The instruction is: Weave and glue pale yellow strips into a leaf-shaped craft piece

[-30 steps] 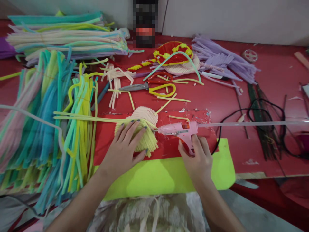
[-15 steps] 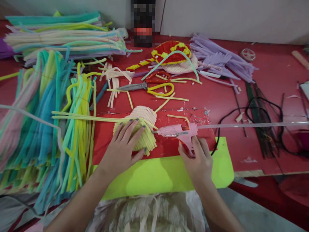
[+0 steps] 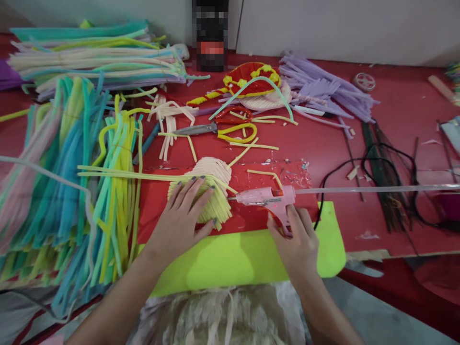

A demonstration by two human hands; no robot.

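Note:
My left hand (image 3: 187,211) lies flat, fingers spread, on a piece made of pipe cleaners (image 3: 221,211), pale yellow in front and cream at the back. Two long yellow pipe cleaners (image 3: 143,176) run across it from the left, under or beside my fingertips; their exact contact is hidden. My right hand (image 3: 296,239) is wrapped round the handle of a pink glue gun (image 3: 264,196). Its metal nozzle points left at the right edge of the yellow piece, close to it. A long clear glue stick (image 3: 359,189) sticks out of the gun's back.
Bundles of coloured pipe cleaners (image 3: 72,143) cover the left side. Scissors (image 3: 201,129) lie behind the piece, near a red and yellow pipe-cleaner item (image 3: 251,79). Purple pipe cleaners (image 3: 323,86) are at the back right. A black cord (image 3: 334,165) loops across the right. A lime-green sheet (image 3: 223,268) covers the front edge.
The glue gun's nozzle has drawn back very slightly to the right from the yellow piece. My left hand stays in place; the view has shifted a little.

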